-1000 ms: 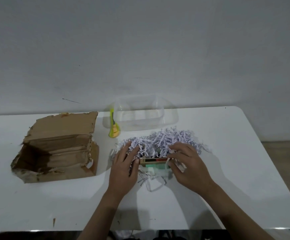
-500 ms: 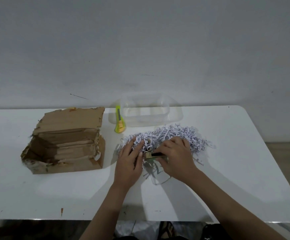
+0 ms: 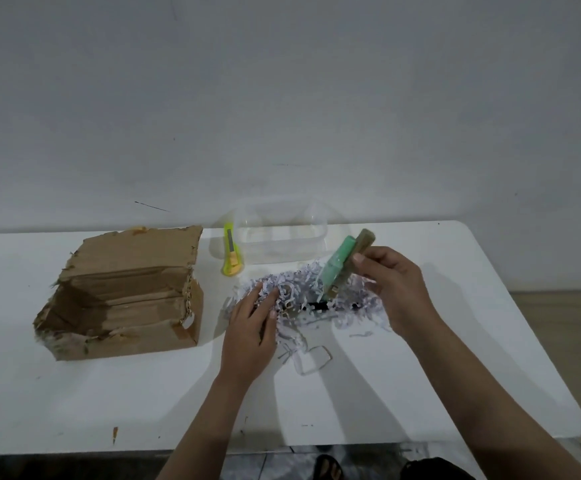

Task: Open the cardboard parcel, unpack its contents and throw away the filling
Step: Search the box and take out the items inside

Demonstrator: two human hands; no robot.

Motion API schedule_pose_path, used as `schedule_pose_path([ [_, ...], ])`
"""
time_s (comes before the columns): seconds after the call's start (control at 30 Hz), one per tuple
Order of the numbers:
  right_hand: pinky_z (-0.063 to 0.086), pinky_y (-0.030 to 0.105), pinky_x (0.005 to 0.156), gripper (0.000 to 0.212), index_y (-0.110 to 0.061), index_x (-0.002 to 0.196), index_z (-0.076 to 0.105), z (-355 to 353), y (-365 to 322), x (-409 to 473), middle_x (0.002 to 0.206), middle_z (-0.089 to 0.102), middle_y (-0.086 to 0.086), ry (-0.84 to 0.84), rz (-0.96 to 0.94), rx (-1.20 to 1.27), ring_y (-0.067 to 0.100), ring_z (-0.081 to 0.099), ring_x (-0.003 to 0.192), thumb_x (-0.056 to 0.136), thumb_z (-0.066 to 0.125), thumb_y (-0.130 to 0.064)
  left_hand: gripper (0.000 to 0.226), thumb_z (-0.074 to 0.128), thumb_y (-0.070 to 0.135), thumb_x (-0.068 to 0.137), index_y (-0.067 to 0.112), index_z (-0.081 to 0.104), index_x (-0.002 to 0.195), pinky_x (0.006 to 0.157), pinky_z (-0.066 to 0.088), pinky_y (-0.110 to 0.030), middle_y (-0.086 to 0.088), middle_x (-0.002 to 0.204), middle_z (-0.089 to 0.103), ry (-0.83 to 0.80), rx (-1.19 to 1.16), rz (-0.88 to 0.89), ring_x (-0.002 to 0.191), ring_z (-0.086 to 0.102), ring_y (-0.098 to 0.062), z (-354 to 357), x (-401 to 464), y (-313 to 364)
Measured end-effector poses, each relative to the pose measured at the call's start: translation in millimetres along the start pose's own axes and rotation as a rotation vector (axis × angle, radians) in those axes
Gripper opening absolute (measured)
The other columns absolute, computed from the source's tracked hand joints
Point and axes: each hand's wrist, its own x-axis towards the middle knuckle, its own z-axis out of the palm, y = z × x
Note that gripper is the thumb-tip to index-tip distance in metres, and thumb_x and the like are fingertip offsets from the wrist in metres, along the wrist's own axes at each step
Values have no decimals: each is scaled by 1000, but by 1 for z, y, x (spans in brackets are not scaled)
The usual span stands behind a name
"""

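Note:
The torn cardboard parcel (image 3: 122, 292) lies open on its side at the left of the white table (image 3: 74, 393), with nothing visible inside. A heap of white shredded paper filling (image 3: 351, 306) lies in the middle. My right hand (image 3: 391, 285) is shut on a flat green and brown packet (image 3: 341, 265), tilted up out of the filling. My left hand (image 3: 252, 323) rests flat on the left part of the heap, fingers spread. A dark item (image 3: 316, 306) shows partly among the shreds.
A yellow-green utility knife (image 3: 230, 254) lies behind the filling, next to a clear plastic container (image 3: 282, 233) at the table's back edge by the wall. A clear plastic wrapper (image 3: 313, 360) lies in front of the heap. The table's right edge drops to a wooden floor.
My right hand has lifted the green and brown packet up out of the filling and tilted it on end. My left hand stays pressed on the shreds.

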Motion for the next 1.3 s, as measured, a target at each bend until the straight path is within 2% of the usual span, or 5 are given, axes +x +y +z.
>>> schedule_pose_path([
  [0.23, 46, 41, 98, 10, -8, 81, 62, -9, 3, 2, 92, 63, 16, -23, 132, 146, 25, 63, 92, 82, 63, 2, 47, 29, 43, 95, 30, 47, 137, 111, 29, -52, 15, 143, 31, 15, 12, 1, 135, 27, -5, 1, 2, 1],
  [0.47, 58, 23, 75, 8, -6, 88, 59, -14, 9, 4, 92, 71, 13, 19, 156, 300, 25, 71, 93, 85, 61, 1, 48, 29, 43, 95, 30, 48, 137, 113, 27, -50, 15, 143, 33, 27, 23, -7, 135, 26, -2, 2, 2, 0],
  [0.7, 55, 27, 83, 14, -17, 86, 60, -19, -9, 11, 90, 73, 4, 77, 29, 388, 19, 71, 91, 86, 60, -3, 49, 29, 43, 95, 28, 49, 137, 112, 28, -50, 14, 143, 34, 36, 27, -6, 134, 27, -1, 3, 2, 1],
  [0.9, 51, 31, 68, 7, -18, 90, 69, -48, -7, 36, 72, 67, 0, 403, -158, -242, 13, 65, 61, 83, 70, -19, 47, 30, 42, 95, 29, 48, 137, 111, 30, -50, 13, 144, 35, 29, 34, 1, 136, 29, -6, 4, 2, 0],
  [1.3, 37, 27, 51, 36, -19, 86, 72, -126, 60, 98, 67, 56, 16, 361, -182, -1049, 30, 50, 61, 87, 56, -51, 47, 31, 42, 95, 28, 49, 136, 109, 31, -54, 12, 141, 37, 43, 38, 1, 136, 31, -11, 3, 2, 3],
])
